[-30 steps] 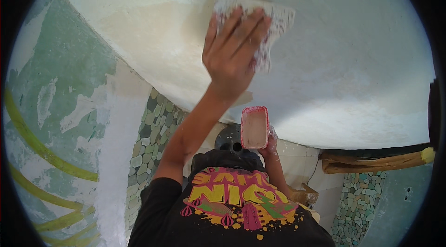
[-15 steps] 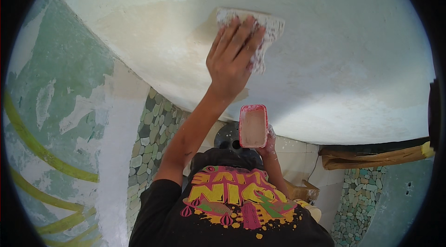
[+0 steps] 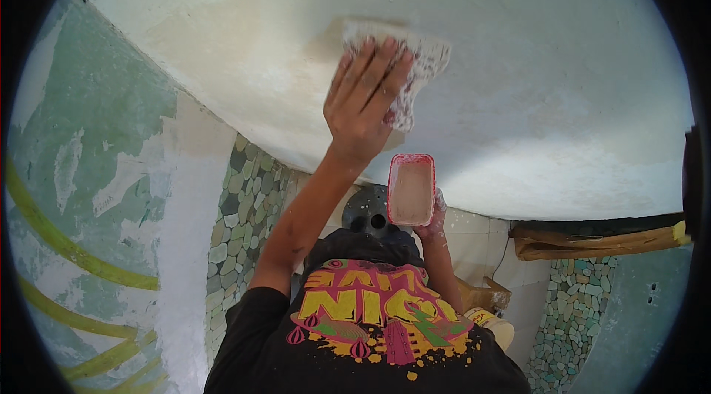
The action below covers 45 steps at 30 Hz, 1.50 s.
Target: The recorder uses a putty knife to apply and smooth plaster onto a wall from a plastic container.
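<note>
Tub (image 3: pixel 410 190), pink-rimmed, perhaps of pale paste, gripped in right hand (image 3: pixel 432 225); left hand (image 3: pixel 363 101) flat on sponge (image 3: pixel 418 68)

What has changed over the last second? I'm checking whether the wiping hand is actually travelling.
The left hand slid the sponge slightly down and left across the pale ceiling, fingers flat on it. Nothing was taken up or released. The right hand holds the pink tub in the same place as before.
</note>
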Each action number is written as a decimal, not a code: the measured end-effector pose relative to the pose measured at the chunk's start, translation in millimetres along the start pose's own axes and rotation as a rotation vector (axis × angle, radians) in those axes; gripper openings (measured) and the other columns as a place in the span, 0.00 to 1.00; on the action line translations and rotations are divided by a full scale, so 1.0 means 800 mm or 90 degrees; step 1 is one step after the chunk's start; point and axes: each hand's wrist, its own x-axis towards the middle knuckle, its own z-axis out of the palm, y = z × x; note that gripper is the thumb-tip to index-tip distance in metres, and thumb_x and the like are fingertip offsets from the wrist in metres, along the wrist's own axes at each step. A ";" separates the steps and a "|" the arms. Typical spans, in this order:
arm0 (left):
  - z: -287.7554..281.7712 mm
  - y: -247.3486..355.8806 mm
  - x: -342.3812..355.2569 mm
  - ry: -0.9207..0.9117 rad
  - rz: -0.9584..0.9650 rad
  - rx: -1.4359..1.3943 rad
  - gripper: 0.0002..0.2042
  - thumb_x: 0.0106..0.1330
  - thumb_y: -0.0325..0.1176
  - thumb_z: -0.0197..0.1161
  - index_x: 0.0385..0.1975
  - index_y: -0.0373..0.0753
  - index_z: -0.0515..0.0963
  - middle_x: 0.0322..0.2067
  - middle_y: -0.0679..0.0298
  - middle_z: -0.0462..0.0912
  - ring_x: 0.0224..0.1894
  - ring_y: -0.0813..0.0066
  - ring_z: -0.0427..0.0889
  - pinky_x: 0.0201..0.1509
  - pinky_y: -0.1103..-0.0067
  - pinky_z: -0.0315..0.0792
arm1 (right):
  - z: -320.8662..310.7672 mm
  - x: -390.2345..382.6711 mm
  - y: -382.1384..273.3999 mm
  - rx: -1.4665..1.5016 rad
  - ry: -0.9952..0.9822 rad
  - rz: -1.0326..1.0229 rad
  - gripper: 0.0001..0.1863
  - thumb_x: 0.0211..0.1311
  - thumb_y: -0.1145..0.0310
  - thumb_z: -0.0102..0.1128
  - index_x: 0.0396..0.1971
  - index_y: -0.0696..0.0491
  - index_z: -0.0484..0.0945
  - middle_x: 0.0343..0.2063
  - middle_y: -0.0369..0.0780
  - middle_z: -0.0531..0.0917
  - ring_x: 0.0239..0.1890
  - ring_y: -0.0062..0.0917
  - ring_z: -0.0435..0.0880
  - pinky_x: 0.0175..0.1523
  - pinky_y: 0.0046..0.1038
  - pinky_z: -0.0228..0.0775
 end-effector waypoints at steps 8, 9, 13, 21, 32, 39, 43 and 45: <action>0.044 -0.030 -0.002 -0.030 0.007 0.035 0.31 0.49 0.22 0.65 0.59 0.47 0.83 0.63 0.61 0.80 0.67 0.58 0.76 0.73 0.60 0.67 | 0.008 -0.009 0.016 -0.044 0.041 0.007 0.33 0.71 0.48 0.54 0.68 0.53 0.70 0.66 0.45 0.76 0.64 0.44 0.78 0.67 0.54 0.71; 0.043 -0.027 -0.011 -0.029 0.005 0.035 0.31 0.49 0.22 0.65 0.59 0.47 0.83 0.63 0.61 0.80 0.67 0.58 0.76 0.73 0.60 0.67 | 0.006 -0.006 0.017 -0.039 0.043 0.016 0.33 0.71 0.48 0.54 0.68 0.53 0.70 0.65 0.46 0.76 0.65 0.44 0.78 0.67 0.54 0.71; 0.027 -0.008 -0.039 -0.120 -0.077 -0.024 0.31 0.48 0.23 0.69 0.58 0.48 0.83 0.64 0.65 0.79 0.68 0.62 0.75 0.72 0.62 0.68 | 0.003 -0.007 0.018 -0.001 -0.001 0.030 0.33 0.73 0.47 0.51 0.68 0.55 0.68 0.65 0.46 0.77 0.64 0.43 0.77 0.68 0.52 0.70; -0.003 -0.022 0.054 0.013 0.010 0.038 0.30 0.49 0.24 0.69 0.57 0.51 0.84 0.64 0.66 0.80 0.66 0.62 0.77 0.68 0.64 0.70 | 0.005 -0.005 0.020 -0.018 0.043 0.034 0.31 0.72 0.48 0.52 0.67 0.52 0.72 0.63 0.45 0.79 0.62 0.44 0.80 0.65 0.54 0.73; -0.010 -0.002 0.003 -0.068 -0.058 -0.046 0.30 0.48 0.23 0.70 0.56 0.51 0.85 0.59 0.65 0.83 0.63 0.61 0.80 0.68 0.62 0.72 | 0.019 0.003 0.020 -0.028 0.046 0.022 0.31 0.72 0.47 0.51 0.66 0.53 0.72 0.62 0.45 0.79 0.62 0.43 0.80 0.66 0.52 0.73; 0.015 -0.028 0.042 0.008 0.009 0.063 0.26 0.52 0.27 0.68 0.56 0.50 0.85 0.62 0.64 0.81 0.67 0.59 0.77 0.70 0.63 0.68 | -0.001 0.011 0.025 -0.049 0.043 -0.004 0.31 0.72 0.48 0.51 0.66 0.53 0.72 0.63 0.45 0.79 0.62 0.43 0.80 0.65 0.52 0.73; 0.044 -0.001 -0.034 -0.117 0.000 -0.006 0.27 0.52 0.29 0.68 0.56 0.52 0.85 0.62 0.64 0.81 0.68 0.59 0.75 0.72 0.62 0.66 | 0.000 0.013 0.022 -0.029 0.047 0.010 0.31 0.72 0.48 0.52 0.67 0.53 0.72 0.63 0.45 0.79 0.62 0.42 0.79 0.66 0.51 0.72; 0.033 0.013 -0.041 -0.168 -0.020 -0.033 0.26 0.53 0.29 0.69 0.55 0.52 0.86 0.62 0.63 0.82 0.68 0.59 0.76 0.73 0.62 0.66 | 0.014 0.014 0.023 -0.026 0.034 0.000 0.31 0.72 0.48 0.52 0.67 0.53 0.72 0.63 0.45 0.79 0.63 0.42 0.79 0.66 0.51 0.72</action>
